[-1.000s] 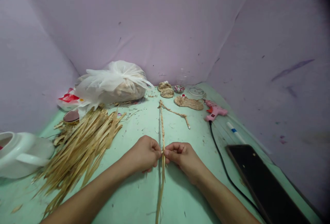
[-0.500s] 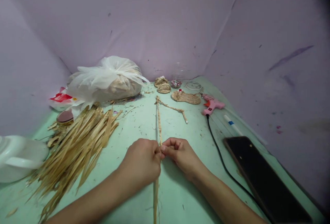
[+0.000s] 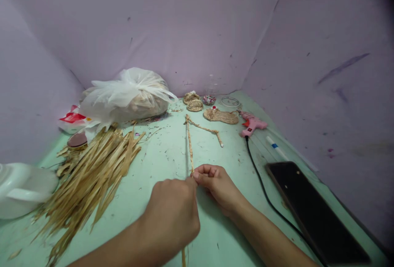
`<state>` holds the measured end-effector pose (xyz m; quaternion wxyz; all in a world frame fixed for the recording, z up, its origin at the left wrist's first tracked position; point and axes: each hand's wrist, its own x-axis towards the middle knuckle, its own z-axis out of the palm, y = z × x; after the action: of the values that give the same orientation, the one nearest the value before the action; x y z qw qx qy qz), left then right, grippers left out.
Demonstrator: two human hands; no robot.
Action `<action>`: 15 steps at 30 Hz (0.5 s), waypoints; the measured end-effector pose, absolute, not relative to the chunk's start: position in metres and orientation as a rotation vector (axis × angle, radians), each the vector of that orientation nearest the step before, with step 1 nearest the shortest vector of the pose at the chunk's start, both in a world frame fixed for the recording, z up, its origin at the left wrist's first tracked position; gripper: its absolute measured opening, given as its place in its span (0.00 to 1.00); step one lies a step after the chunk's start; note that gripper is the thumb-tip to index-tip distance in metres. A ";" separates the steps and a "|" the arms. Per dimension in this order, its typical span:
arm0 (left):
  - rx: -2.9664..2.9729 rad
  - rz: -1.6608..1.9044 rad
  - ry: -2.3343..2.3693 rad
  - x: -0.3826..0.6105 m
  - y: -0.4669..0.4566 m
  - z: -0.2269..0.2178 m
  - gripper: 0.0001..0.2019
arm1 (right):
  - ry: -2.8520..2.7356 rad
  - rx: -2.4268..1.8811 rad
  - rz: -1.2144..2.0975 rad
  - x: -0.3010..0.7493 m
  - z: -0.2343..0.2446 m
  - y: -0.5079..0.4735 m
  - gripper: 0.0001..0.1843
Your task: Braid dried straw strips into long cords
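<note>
Straw-coloured braid (image 3: 189,144) runs down the middle of the mint-green table (image 3: 150,201), from a knot at the far end toward the person; a thinner braided leg angles off the same knot to the right and ends in a white tip. Right hand (image 3: 215,183): thumb and index pinched on the braid's near end, other fingers curled. Left hand (image 3: 174,217): back turned to camera, knuckles up, fingertips right by the right thumb; its fingers are hidden, so can't tell what it grips. Loose strip (image 3: 184,257) shows below the left wrist, close to the bottom edge. Left side: fanned pile of dry strips (image 3: 98,172), white jug (image 3: 27,191) partly cut off by the edge, knotted plastic bag (image 3: 126,96) behind the pile. Far centre: two small woven pieces (image 3: 195,105), beads (image 3: 209,100), woven sole (image 3: 221,116) with a red bead on it. Right side: pink glue gun (image 3: 254,124), its black cable (image 3: 261,185) running toward the near edge past a dark phone (image 3: 317,211), white marker (image 3: 277,149) just beyond the phone.
</note>
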<state>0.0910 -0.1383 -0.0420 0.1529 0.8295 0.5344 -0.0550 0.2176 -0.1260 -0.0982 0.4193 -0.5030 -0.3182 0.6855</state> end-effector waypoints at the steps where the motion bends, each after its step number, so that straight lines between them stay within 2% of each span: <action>1: 2.338 -0.131 1.524 0.086 -0.132 -0.038 0.11 | -0.811 -1.272 1.721 0.218 -0.097 -0.126 0.10; 10: 2.152 -0.091 1.225 0.039 -0.071 -0.037 0.08 | -0.878 -1.369 1.753 0.220 -0.099 -0.123 0.11; 12: 2.099 0.002 1.358 0.020 -0.059 -0.034 0.08 | -0.886 -1.392 1.755 0.221 -0.102 -0.124 0.12; 15: 2.026 0.316 1.850 -0.016 -0.043 -0.024 0.08 | -0.919 -1.359 1.754 0.221 -0.105 -0.124 0.12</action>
<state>-0.0162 -0.0433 -0.0241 0.1886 0.7205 0.6578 0.1123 0.2210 -0.1235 -0.1048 0.3617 -0.5276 -0.3568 0.6808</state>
